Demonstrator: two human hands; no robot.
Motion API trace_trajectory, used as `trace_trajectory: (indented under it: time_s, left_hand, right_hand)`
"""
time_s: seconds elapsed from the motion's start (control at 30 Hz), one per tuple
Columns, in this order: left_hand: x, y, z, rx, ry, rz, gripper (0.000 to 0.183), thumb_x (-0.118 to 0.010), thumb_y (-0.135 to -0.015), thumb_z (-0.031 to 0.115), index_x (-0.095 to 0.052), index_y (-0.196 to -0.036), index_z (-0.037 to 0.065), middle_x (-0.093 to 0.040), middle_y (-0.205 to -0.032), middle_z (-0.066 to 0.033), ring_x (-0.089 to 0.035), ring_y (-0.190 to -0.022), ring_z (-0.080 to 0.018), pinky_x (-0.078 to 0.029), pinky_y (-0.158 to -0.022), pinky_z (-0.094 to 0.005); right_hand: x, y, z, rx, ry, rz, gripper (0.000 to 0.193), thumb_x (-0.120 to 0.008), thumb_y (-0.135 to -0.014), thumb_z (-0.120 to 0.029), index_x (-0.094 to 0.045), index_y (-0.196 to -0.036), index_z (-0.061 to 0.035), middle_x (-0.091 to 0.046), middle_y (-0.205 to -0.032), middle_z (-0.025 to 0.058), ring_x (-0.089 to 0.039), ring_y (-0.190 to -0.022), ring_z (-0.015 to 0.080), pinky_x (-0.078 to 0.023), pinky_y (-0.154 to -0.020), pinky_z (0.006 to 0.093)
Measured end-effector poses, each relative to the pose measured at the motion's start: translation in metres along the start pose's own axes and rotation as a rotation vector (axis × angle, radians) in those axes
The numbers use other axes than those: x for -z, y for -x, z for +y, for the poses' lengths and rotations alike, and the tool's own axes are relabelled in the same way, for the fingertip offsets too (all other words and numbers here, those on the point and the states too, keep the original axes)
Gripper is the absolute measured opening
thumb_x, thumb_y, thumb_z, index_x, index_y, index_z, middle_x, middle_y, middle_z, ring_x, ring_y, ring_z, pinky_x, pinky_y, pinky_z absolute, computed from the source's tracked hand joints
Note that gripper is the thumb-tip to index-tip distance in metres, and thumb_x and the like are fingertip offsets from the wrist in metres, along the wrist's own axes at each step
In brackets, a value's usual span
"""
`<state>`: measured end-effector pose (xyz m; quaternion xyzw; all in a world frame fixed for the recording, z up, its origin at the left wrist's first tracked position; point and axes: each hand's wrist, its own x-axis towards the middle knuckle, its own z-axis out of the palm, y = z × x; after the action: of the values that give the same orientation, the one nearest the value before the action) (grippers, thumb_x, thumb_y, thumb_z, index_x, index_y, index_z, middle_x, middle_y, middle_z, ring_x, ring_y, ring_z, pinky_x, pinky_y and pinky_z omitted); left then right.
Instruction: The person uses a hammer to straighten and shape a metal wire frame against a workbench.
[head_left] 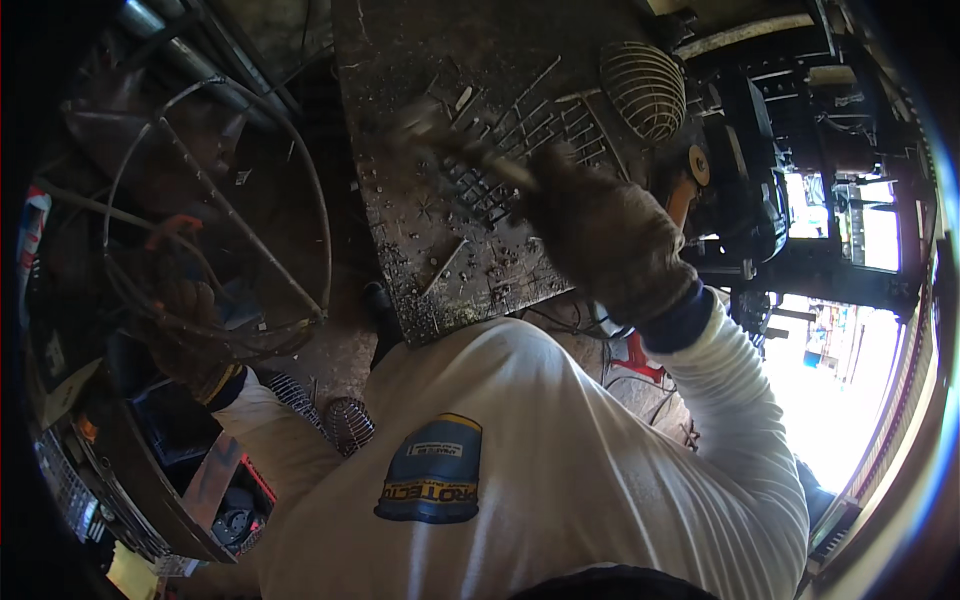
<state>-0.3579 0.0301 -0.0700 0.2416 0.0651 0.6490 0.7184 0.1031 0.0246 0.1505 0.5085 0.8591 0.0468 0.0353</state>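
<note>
In my right hand (610, 235), which wears a brown work glove, is a hammer (480, 160) with a light handle. Motion smears its head, which is over the dark metal worktable (420, 215). My left hand (185, 320), gloved too, is low on the left in shadow. Its fingers close around the lower rim of a large round metal wire frame (322, 200) with a straight bar across it. An orange-handled piece (172, 232) shows inside the ring, just above the left hand; its kind is unclear.
A grid of metal rods (570, 130) lies on the table among bits of scrap. Beyond it stands a domed wire cage (645, 90). Dark machinery (760, 170) lines the right side. An open-topped cabinet (165, 450) is at lower left, near a small wire basket (348, 425).
</note>
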Motion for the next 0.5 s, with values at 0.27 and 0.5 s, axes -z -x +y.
trace_trajectory:
  time_s: [0.27,0.5]
  left_hand:
    - [0.002,0.006,0.014,-0.032,0.016,-0.006,0.024,-0.050,-0.103,0.029,-0.062,-0.100,0.009,-0.049,-0.086,-0.0033,-0.041,-0.078,-0.0182,-0.039,-0.068,-0.0376]
    - [0.001,0.007,0.020,-0.029,0.008,0.003,0.024,-0.051,-0.103,0.029,-0.062,-0.104,0.008,-0.053,-0.093,-0.0047,-0.045,-0.085,-0.0190,-0.041,-0.072,-0.0382]
  right_hand:
    - [-0.007,0.009,0.015,-0.074,-0.145,-0.108,0.046,-0.048,-0.106,-0.026,-0.041,-0.150,-0.0103,-0.064,-0.090,0.0153,-0.064,-0.058,0.0214,-0.054,-0.044,0.0327]
    - [-0.002,0.017,-0.006,0.062,0.176,-0.037,0.038,-0.047,-0.107,-0.031,-0.052,-0.138,-0.0095,-0.067,-0.097,0.0126,-0.065,-0.062,0.0223,-0.053,-0.047,0.0333]
